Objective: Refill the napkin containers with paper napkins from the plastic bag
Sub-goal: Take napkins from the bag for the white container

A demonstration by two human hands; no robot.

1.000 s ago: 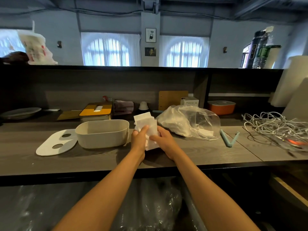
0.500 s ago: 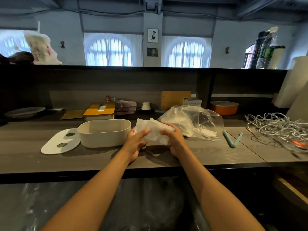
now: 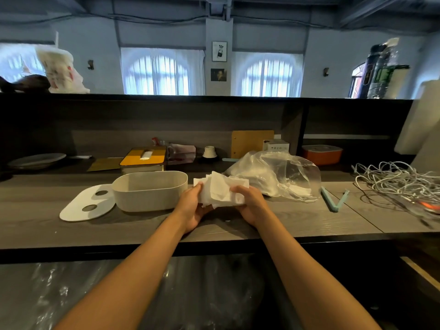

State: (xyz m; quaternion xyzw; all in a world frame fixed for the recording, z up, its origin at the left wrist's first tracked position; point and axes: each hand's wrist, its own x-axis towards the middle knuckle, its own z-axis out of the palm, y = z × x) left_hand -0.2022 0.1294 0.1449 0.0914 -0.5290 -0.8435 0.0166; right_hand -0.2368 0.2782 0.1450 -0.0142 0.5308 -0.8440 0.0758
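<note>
Fingers of the left hand (image 3: 193,206) and right hand (image 3: 250,204) curl around a loose stack of white paper napkins (image 3: 220,192) at frame centre, between the open beige oval plastic container (image 3: 150,190) and the crumpled clear plastic bag (image 3: 276,173).

There is a single view, worn on the person's head and looking forward and slightly down along both forearms. It stands close to the near edge of the worktop (image 3: 297,217), which runs across the middle of the picture from left to right. The wide lens bends straight lines toward the sides. Beyond the worktop's far edge the view faces a raised shelf (image 3: 214,97), then arched windows (image 3: 162,72) and ceiling.
</note>
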